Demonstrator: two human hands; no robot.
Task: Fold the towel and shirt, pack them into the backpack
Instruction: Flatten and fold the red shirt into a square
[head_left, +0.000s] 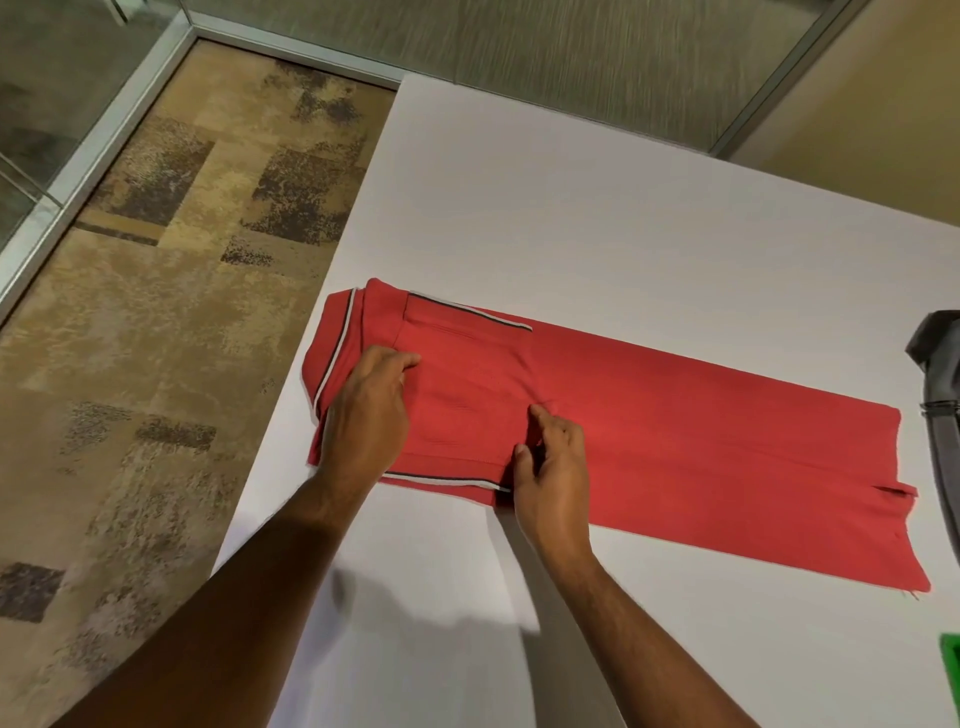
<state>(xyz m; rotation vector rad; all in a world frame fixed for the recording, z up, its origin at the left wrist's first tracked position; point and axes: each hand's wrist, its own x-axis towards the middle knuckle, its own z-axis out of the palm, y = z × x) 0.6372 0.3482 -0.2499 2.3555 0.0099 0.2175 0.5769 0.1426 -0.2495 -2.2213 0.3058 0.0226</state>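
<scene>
On the white surface (623, 234) the red shirt (701, 441) lies folded into a long strip. The left hand (363, 415) presses flat near its collar, fingers together. The right hand (550, 478) pinches a sleeve edge. A grey backpack (943, 395) sits at the far right.

Matt red ribbed-knit cloth shirt (675, 441) lies on a smooth matt white table (623, 234), beside mottled carpet (156, 338).

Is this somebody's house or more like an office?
Probably an office or meeting room: glass walls in metal frames, patterned commercial carpet, and a big plain white table where the red shirt lies.
</scene>
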